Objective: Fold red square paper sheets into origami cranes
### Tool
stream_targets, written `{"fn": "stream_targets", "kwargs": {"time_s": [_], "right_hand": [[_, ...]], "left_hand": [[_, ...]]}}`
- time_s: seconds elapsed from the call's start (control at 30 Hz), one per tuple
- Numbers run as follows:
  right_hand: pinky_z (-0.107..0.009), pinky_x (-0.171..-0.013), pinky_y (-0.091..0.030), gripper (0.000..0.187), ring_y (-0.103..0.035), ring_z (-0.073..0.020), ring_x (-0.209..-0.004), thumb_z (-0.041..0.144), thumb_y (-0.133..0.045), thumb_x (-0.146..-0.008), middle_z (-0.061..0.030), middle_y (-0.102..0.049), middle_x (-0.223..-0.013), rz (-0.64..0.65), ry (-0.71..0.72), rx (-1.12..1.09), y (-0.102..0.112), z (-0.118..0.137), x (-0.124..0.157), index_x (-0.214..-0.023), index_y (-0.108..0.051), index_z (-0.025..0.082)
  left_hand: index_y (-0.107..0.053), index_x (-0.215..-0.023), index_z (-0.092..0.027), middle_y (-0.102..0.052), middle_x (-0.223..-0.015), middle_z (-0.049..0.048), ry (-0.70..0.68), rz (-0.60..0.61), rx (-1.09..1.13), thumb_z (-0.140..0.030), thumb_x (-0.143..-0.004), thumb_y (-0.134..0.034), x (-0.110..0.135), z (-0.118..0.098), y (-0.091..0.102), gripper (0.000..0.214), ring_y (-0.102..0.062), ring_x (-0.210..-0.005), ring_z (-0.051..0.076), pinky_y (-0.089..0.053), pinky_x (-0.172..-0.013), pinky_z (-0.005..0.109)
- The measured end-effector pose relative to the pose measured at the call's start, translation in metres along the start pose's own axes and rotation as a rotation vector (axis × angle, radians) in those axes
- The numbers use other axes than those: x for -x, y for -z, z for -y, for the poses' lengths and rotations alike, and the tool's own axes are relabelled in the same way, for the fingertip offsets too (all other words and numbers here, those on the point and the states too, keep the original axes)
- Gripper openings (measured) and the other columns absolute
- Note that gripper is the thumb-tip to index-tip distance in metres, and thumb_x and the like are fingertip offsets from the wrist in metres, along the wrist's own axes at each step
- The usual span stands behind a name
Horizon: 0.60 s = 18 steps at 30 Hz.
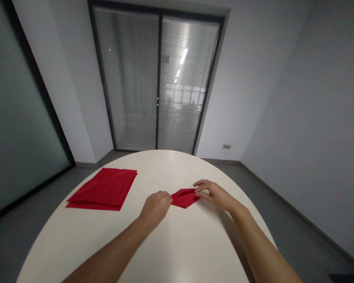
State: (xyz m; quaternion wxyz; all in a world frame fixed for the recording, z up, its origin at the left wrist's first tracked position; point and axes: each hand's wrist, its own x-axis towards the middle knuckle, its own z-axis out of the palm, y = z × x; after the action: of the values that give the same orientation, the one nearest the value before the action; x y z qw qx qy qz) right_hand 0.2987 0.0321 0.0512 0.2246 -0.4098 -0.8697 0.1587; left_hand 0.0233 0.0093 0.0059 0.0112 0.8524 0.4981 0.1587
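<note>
Left hand: the person's left hand (157, 207) rests at the near-left end of the small, folded, pointed piece of red sheet material (184, 198), fingers bunched together over its edge; whether they pinch or only press cannot be told.
Right hand: the person's right hand (218, 195) is at the other end, thumb and fingers slightly parted, fingertips at the corner; a firm grip cannot be made out.
Folded red piece: lies between the two hands, which are apart from each other; a dark slit-like opening runs along its upper side.
Red stack: a flat, four-sided red pile of thin sheets (104, 186) lies well to the left of the left hand, edges slightly offset.
White table: a smooth, round-edged white tabletop (171, 243) spreads beneath both hands.
Wall plate: a small, pale rectangular plate (227, 146) sits beyond the right hand; any marking is too small to read.
Glazing: dark-framed glass panels with horizontal blinds (129, 78) stand beyond both hands.
</note>
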Motion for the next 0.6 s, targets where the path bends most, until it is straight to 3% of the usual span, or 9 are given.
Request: {"fn": "stream_targets", "kwargs": {"time_s": [0.2, 0.4, 0.53, 0.6], "right_hand": [[-0.036, -0.096, -0.047, 0.028, -0.063, -0.0219, -0.105, 0.035, -0.049, -0.100, -0.0099, -0.067, -0.117, -0.024, 0.008, -0.025, 0.001, 0.005, 0.001, -0.095, -0.072, 0.021], [-0.029, -0.072, -0.049, 0.014, -0.063, -0.0181, -0.078, 0.034, -0.059, -0.092, -0.0033, -0.070, -0.089, -0.130, -0.128, -0.041, -0.013, 0.007, -0.003, -0.094, -0.063, 0.021], [-0.029, -0.073, -0.050, 0.020, -0.064, -0.0163, -0.076, 0.031, -0.059, -0.093, -0.0037, -0.070, -0.098, -0.147, -0.129, -0.075, -0.025, 0.004, -0.008, -0.110, -0.061, 0.022], [-0.030, -0.077, -0.051, 0.018, -0.064, -0.0178, -0.083, 0.029, -0.056, -0.095, -0.0059, -0.069, -0.101, -0.162, -0.084, -0.045, -0.029, 0.004, -0.010, -0.109, -0.065, 0.022]], "left_hand": [[-0.070, -0.095, -0.017, -0.073, -0.099, 0.0066, -0.005, -0.010, -0.001, -0.019, -0.099, -0.047, 0.000, -0.001, 0.001, 0.024, -0.065, -0.095, 0.022, -0.049, -0.083, 0.034], [-0.070, -0.095, -0.017, -0.072, -0.096, 0.0067, -0.038, -0.076, 0.040, -0.023, -0.098, -0.046, 0.003, -0.002, 0.000, 0.024, -0.065, -0.093, 0.023, -0.050, -0.083, 0.035], [-0.071, -0.095, -0.017, -0.073, -0.096, 0.0069, -0.022, -0.068, 0.042, -0.020, -0.097, -0.047, 0.003, -0.003, 0.003, 0.024, -0.065, -0.093, 0.023, -0.050, -0.084, 0.036], [-0.069, -0.109, -0.019, -0.073, -0.099, 0.0063, -0.027, -0.061, 0.041, -0.017, -0.095, -0.048, 0.003, -0.003, 0.005, 0.025, -0.065, -0.093, 0.023, -0.051, -0.083, 0.035]]}}
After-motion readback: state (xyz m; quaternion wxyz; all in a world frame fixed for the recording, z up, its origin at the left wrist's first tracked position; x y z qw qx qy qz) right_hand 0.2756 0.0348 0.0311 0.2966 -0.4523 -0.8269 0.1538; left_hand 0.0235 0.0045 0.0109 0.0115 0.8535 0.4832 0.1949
